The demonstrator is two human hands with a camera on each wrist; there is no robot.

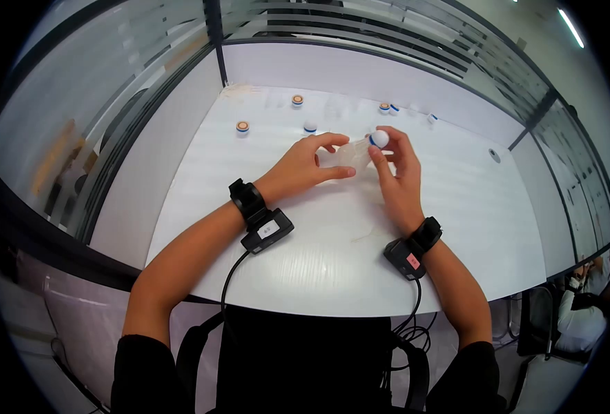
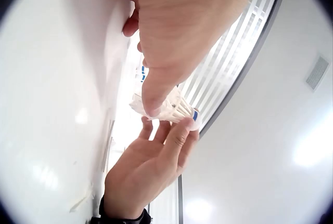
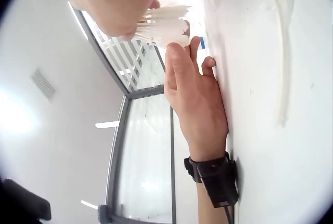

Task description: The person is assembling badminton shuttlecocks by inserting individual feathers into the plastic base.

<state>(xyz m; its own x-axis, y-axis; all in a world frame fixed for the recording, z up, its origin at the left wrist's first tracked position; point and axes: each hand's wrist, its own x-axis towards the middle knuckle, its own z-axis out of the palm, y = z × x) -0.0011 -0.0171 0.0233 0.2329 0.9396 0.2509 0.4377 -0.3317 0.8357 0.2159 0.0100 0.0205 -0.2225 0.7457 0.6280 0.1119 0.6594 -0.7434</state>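
A white feather shuttlecock [image 1: 354, 154] with a blue band is held above the table between both hands. My right hand [image 1: 403, 181] pinches its round white cork end [image 1: 379, 139] between thumb and fingers. At the feathered end, my left hand [image 1: 301, 165] has its thumb and fingers on either side of the skirt. The left wrist view shows the left thumb against the feathers [image 2: 165, 105], with the right hand [image 2: 148, 174] at the cork. In the right wrist view the left fingertips touch the feather rim [image 3: 169, 26].
Toward the back of the white table [image 1: 305, 276] stand several shuttlecocks, two with brown-ringed ends [image 1: 243, 127] [image 1: 297, 101] at the left. A loose feather [image 3: 282, 52] lies on the tabletop. Low partitions [image 1: 388, 69] enclose the back and sides. Cables hang from both wrist cameras.
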